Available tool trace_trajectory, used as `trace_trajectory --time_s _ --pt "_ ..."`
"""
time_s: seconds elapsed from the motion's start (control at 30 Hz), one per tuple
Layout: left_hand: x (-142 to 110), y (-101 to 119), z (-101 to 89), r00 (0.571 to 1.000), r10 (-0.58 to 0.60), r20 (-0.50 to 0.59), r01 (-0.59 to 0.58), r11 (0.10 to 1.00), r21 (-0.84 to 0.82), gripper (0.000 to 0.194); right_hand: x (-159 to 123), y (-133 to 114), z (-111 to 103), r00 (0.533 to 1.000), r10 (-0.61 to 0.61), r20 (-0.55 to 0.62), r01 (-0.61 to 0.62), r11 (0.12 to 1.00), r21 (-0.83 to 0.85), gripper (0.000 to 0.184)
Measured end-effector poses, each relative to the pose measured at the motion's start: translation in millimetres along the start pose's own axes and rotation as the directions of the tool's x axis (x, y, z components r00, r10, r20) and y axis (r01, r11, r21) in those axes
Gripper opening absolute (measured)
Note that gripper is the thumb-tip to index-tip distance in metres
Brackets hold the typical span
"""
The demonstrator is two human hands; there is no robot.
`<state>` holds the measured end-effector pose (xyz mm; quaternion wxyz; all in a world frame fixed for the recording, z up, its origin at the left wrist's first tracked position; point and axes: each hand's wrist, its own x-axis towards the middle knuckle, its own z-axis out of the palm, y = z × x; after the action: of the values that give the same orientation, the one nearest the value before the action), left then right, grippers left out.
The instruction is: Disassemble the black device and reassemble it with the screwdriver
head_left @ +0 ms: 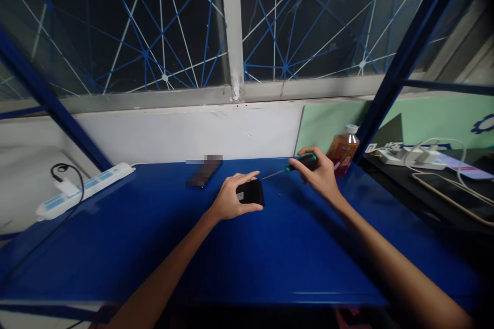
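Note:
My left hand grips a small black box-like device with a pale label on its side, thumb and fingers on opposite edges. Its exact kind I cannot make out. In my right hand is a screwdriver with a black and green handle. The thin shaft points left and down, its tip at the upper right corner of the device; whether it sits in a screw is too small to tell. A tiny dark piece, perhaps a screw, lies on the blue table right of the device.
A dark phone-like slab, partly blurred out, lies behind my left hand. At the left is a white power strip with a black cable. A bottle of amber drink stands beyond my right hand. Chargers, cables and phones lie at right.

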<state>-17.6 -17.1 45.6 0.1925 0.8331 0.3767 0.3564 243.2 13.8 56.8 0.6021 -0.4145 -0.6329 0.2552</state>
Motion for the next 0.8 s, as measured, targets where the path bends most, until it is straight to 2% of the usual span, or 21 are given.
trace_trajectory --time_s 0.17,0.33,0.4,0.53,0.6,0.7,0.8 --pt "0.3 -0.5 0.0 1.000 0.008 -0.005 -0.008 1.000 0.002 0.079 1.5 -0.7 -0.4 0.988 0.011 0.157 -0.042 0.980 0.193 0.041" --pt "1.0 1.2 -0.9 1.000 0.012 0.002 -0.012 1.000 0.000 0.079 0.7 1.3 -0.2 0.999 0.025 0.020 -0.025 1.000 0.002 0.034" --pt "1.2 1.5 -1.5 1.000 0.010 0.000 -0.010 1.000 -0.005 0.078 1.1 1.7 -0.8 0.999 0.030 0.034 -0.030 0.999 0.018 0.035" --pt "1.1 1.9 -2.4 1.000 0.001 0.002 -0.001 1.000 -0.006 0.078 2.9 0.2 -1.9 0.989 0.029 0.144 -0.057 0.979 0.196 0.039" --pt "0.8 2.7 -2.2 1.000 0.001 0.012 -0.001 1.000 0.003 0.079 1.9 -0.4 -1.6 0.995 0.016 0.094 -0.031 0.986 0.162 0.035" --pt "0.5 3.8 -1.0 1.000 -0.003 0.023 0.003 1.000 0.014 0.080 -1.7 -0.6 -0.7 1.000 -0.017 -0.019 0.017 1.000 0.000 0.029" --pt "0.1 3.3 0.9 1.000 -0.003 0.024 0.002 1.000 0.017 0.079 -3.2 -1.0 -0.4 0.999 -0.025 0.021 0.025 1.000 0.012 0.030"
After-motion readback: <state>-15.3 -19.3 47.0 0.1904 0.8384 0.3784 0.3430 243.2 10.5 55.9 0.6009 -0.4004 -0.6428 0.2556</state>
